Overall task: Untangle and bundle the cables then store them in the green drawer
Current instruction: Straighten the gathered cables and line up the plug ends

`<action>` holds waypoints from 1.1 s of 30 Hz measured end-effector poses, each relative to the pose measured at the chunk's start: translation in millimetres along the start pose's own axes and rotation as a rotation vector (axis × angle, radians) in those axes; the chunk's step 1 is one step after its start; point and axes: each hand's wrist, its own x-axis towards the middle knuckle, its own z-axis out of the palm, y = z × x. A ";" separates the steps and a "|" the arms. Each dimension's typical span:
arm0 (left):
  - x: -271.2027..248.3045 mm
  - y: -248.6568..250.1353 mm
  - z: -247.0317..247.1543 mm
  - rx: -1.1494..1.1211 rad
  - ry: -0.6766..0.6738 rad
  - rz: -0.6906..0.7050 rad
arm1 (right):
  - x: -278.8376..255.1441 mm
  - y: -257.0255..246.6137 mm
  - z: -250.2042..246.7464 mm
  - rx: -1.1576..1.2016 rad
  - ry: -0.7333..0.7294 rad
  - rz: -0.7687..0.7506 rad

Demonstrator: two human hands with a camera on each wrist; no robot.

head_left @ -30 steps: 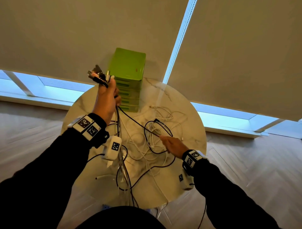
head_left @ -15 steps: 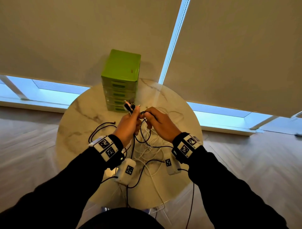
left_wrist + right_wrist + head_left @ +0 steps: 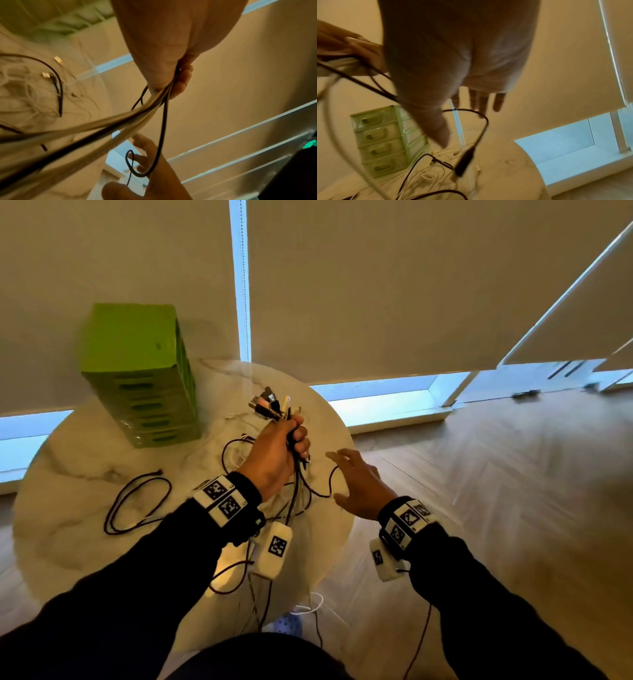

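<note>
My left hand (image 3: pixel 293 441) grips a bunch of black and white cables (image 3: pixel 298 474) just above the round marble table (image 3: pixel 68 467). Their plugs (image 3: pixel 270 405) fan out above the fist. From the left wrist view, the cables (image 3: pixel 120 121) stream down and left out of the fist (image 3: pixel 178 81). To its right my right hand (image 3: pixel 346 474) hovers open with spread fingers (image 3: pixel 481 101), holding nothing. A black cable loop (image 3: pixel 481 121) hangs close under it; I cannot tell if they touch. The green drawer unit (image 3: pixel 137 378) stands at the table's back left, drawers closed.
A separate black cable loop (image 3: pixel 137 505) lies on the table's left side. Loose white cables (image 3: pixel 433 175) lie tangled under the hands. The table's right edge is just below my right hand, with wooden floor (image 3: pixel 496 508) beyond. Some cables hang off the near edge.
Both hands were together at the plugs half a second ago. My right hand has since let go, opened and moved off to the right. The left hand keeps its hold on the bunch.
</note>
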 end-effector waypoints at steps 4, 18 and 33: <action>8.2 -30.9 37.9 0.047 -0.077 -0.024 | -43.0 -3.6 -13.6 0.099 -0.040 -0.146; 22.4 -68.9 62.2 0.703 -0.178 0.206 | -104.0 58.9 -22.9 0.185 0.454 0.195; 17.7 -56.2 55.0 0.283 -0.307 -0.077 | -67.8 38.1 9.2 0.548 0.041 0.044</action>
